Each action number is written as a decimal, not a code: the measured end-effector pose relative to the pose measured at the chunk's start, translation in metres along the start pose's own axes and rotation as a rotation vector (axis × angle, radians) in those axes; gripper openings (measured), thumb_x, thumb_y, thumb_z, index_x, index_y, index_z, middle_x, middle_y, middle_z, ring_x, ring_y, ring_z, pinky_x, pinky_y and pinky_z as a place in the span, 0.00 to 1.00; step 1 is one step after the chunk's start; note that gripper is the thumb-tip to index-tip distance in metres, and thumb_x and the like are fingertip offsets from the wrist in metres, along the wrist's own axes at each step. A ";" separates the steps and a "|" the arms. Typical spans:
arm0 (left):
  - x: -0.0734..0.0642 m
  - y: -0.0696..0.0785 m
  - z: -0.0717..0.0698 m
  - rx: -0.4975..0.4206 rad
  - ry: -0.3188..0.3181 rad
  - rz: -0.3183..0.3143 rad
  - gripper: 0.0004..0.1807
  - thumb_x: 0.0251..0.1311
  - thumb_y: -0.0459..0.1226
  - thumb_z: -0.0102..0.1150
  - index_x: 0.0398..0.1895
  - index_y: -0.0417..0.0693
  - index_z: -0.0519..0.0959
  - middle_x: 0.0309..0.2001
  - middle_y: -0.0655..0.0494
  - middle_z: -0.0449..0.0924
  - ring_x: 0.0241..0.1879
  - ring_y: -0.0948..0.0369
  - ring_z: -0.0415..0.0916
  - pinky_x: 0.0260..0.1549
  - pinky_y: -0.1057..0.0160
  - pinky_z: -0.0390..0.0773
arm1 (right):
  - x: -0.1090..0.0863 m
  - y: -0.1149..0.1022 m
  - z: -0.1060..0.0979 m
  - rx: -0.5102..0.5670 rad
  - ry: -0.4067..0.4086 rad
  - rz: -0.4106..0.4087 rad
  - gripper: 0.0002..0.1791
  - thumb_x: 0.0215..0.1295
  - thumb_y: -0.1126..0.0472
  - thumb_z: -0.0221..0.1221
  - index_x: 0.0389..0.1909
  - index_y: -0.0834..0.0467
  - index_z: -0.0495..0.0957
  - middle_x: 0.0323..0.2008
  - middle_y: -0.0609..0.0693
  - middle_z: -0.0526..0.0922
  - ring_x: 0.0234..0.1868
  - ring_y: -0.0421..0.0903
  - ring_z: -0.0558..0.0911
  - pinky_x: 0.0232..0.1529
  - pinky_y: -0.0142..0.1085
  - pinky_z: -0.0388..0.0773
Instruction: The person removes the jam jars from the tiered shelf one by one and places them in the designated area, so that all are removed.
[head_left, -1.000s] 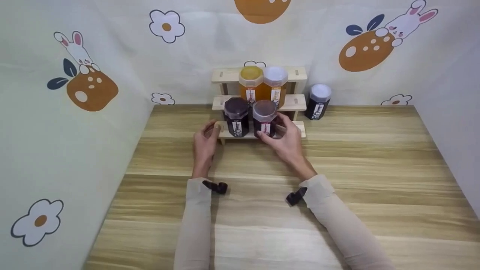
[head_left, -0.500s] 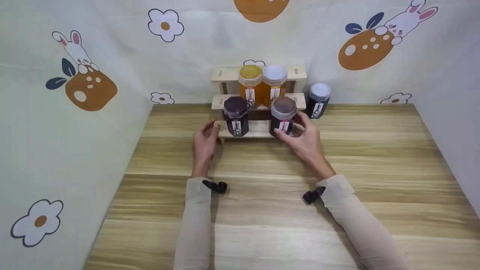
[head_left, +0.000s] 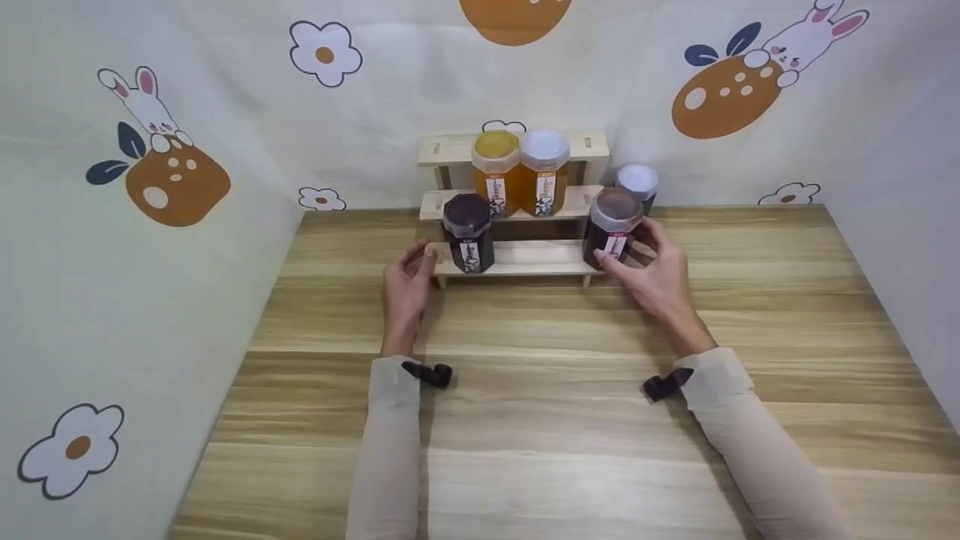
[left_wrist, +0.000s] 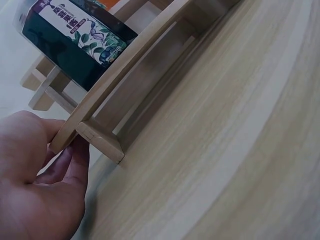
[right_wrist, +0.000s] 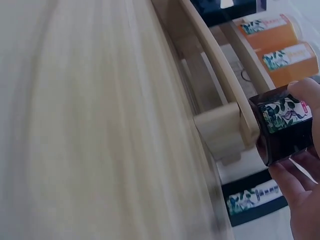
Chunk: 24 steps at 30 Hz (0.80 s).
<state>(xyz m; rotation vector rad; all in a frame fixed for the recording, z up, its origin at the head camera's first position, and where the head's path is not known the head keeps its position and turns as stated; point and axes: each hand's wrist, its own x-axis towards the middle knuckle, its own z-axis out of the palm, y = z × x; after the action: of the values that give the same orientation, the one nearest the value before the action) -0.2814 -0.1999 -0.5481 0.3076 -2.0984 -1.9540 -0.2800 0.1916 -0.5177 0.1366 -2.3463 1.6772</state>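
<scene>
At the left end of the lowest step of a wooden three-tier rack (head_left: 536, 256), my left hand (head_left: 406, 289) pinches the board between thumb and fingers. My right hand (head_left: 664, 277) grips a dark jar (head_left: 611, 225) with a translucent brownish lid at that step's right end. In the right wrist view this jar's base is close to the board's end; whether they touch, I cannot tell. Another dark jar (head_left: 469, 236) stands on the left of the same step. Two amber jars, one yellow-lidded (head_left: 496, 165) and one white-lidded (head_left: 546, 165), stand side by side on the middle step.
A white-lidded dark jar (head_left: 637, 180) stands on the table behind the held one, partly hidden by it. The rack backs onto a patterned cloth wall (head_left: 405, 97). Wood-grain table surface (head_left: 525, 420) extends in front.
My right hand has carried the brown-lidded dark jar rightward along the lowest step, away from the other dark jar and in front of the white-lidded one. My left hand keeps its place on the rack.
</scene>
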 end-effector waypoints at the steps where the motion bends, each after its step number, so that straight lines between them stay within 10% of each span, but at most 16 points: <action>1: 0.000 0.000 0.000 0.000 0.002 0.004 0.22 0.77 0.43 0.65 0.67 0.42 0.81 0.64 0.45 0.84 0.66 0.51 0.82 0.67 0.56 0.82 | 0.000 0.000 -0.002 0.000 -0.001 -0.001 0.49 0.55 0.50 0.84 0.75 0.60 0.72 0.67 0.62 0.83 0.68 0.56 0.82 0.71 0.48 0.82; 15: 0.000 0.000 0.001 -0.008 -0.015 0.014 0.22 0.77 0.40 0.65 0.68 0.39 0.80 0.64 0.44 0.84 0.65 0.50 0.83 0.68 0.55 0.82 | 0.013 0.019 -0.038 0.057 0.088 0.065 0.44 0.58 0.57 0.81 0.73 0.61 0.72 0.67 0.62 0.82 0.68 0.55 0.82 0.64 0.34 0.85; 24: 0.000 0.000 0.001 -0.023 -0.015 0.003 0.22 0.78 0.39 0.64 0.68 0.38 0.79 0.64 0.42 0.84 0.64 0.50 0.83 0.68 0.57 0.82 | 0.021 0.037 -0.064 0.024 0.101 0.183 0.47 0.60 0.56 0.80 0.77 0.59 0.68 0.72 0.61 0.78 0.72 0.54 0.78 0.74 0.45 0.79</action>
<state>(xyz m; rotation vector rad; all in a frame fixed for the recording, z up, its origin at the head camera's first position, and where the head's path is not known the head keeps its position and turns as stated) -0.2818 -0.1994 -0.5486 0.2865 -2.0829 -1.9829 -0.2989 0.2654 -0.5264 -0.1592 -2.3249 1.7493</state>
